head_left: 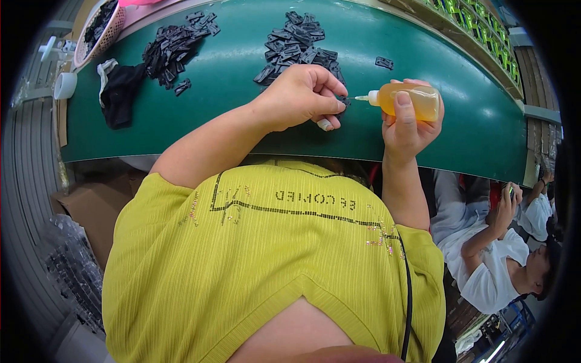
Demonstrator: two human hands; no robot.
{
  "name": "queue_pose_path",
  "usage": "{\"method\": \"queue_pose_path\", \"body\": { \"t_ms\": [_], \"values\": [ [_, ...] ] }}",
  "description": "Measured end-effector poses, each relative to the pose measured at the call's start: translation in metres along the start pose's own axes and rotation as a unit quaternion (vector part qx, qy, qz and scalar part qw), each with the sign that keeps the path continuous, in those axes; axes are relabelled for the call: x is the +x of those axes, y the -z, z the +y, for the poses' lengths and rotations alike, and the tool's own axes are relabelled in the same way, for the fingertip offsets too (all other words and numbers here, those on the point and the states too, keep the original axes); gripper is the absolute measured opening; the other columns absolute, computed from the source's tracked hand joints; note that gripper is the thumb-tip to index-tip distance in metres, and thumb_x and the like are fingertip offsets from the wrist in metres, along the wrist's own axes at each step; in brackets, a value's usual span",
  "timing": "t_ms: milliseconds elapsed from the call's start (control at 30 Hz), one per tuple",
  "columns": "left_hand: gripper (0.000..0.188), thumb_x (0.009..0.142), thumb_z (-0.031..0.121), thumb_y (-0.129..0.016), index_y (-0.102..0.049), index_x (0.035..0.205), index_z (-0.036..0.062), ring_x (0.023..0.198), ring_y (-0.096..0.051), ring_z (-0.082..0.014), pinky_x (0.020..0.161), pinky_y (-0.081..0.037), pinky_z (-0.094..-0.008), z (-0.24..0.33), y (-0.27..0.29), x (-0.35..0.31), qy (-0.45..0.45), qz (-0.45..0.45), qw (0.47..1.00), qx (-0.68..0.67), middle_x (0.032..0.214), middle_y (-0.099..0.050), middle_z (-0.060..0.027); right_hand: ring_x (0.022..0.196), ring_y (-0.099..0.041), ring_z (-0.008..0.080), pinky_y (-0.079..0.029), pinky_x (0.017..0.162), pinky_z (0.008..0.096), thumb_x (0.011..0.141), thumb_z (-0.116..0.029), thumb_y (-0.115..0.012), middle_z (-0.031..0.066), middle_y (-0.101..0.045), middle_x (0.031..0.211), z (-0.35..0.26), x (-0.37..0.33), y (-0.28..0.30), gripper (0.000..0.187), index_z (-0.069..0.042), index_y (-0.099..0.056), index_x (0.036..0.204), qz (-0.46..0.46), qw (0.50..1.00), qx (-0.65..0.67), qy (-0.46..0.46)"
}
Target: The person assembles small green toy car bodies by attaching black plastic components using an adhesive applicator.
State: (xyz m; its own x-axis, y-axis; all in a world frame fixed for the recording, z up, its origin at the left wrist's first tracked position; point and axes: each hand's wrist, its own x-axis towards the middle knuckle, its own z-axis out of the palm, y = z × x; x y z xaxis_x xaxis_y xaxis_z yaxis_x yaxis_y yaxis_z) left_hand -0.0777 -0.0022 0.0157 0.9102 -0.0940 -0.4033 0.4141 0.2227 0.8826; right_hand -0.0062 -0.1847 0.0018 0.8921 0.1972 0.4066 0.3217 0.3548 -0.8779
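Note:
My right hand (pixel 407 124) is wrapped round a squeeze bottle (pixel 426 103) of amber liquid with a white cap and a thin needle tip. The bottle lies on its side in the air, its tip pointing left. My left hand (pixel 305 100) pinches a small black plastic part (pixel 345 103) between thumb and fingers, mostly hidden by them. The needle tip reaches the part at my left fingertips. Just beyond my left hand is a pile of black plastic parts (pixel 296 45) on the green table (pixel 242 60).
A second pile of black parts (pixel 172 51) lies farther left, beside a black cloth (pixel 121 94) and a white tape roll (pixel 65 86). One single black part (pixel 384 62) sits at right. A basket (pixel 100 33) stands far left. A co-worker (pixel 484 260) sits at my right.

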Motion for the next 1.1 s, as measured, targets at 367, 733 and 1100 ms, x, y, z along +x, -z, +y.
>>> {"method": "queue_pose_path", "body": {
  "t_ms": [367, 733, 1100],
  "values": [
    [0.024, 0.084, 0.003, -0.065, -0.058, 0.105, -0.0059, 0.067, -0.068, -0.0167, 0.06, -0.055, -0.0239, -0.002, -0.001, 0.0, -0.007, 0.001, 1.0, 0.016, 0.083, -0.065, -0.0101, 0.07, -0.064, 0.0165, -0.048, 0.048, 0.0216, 0.083, -0.006, -0.066, 0.012, -0.062, 0.092, 0.004, -0.002, 0.006, 0.025, 0.002, -0.056, 0.104, -0.024, 0.999, -0.044, -0.001],
    [0.024, 0.084, 0.003, -0.065, -0.058, 0.105, -0.0061, 0.067, -0.068, -0.0169, 0.06, -0.055, -0.0238, -0.002, 0.0, 0.0, -0.006, -0.006, 1.0, 0.015, 0.083, -0.065, -0.0106, 0.069, -0.059, 0.0122, -0.049, 0.056, 0.0241, 0.081, -0.006, -0.069, 0.0074, -0.063, 0.089, 0.007, -0.002, 0.002, 0.021, 0.0, -0.057, 0.098, 0.007, 0.999, -0.051, 0.007],
    [0.025, 0.084, 0.004, -0.065, -0.057, 0.106, -0.0059, 0.068, -0.068, -0.0171, 0.061, -0.055, -0.0246, 0.001, 0.0, 0.001, 0.0, 0.002, 1.0, 0.015, 0.084, -0.066, -0.0113, 0.078, -0.064, 0.0193, -0.054, 0.067, 0.0287, 0.08, -0.004, -0.064, 0.012, -0.06, 0.095, 0.001, -0.002, 0.004, 0.024, 0.003, -0.057, 0.102, -0.011, 0.997, 0.072, -0.025]
  ]
}}
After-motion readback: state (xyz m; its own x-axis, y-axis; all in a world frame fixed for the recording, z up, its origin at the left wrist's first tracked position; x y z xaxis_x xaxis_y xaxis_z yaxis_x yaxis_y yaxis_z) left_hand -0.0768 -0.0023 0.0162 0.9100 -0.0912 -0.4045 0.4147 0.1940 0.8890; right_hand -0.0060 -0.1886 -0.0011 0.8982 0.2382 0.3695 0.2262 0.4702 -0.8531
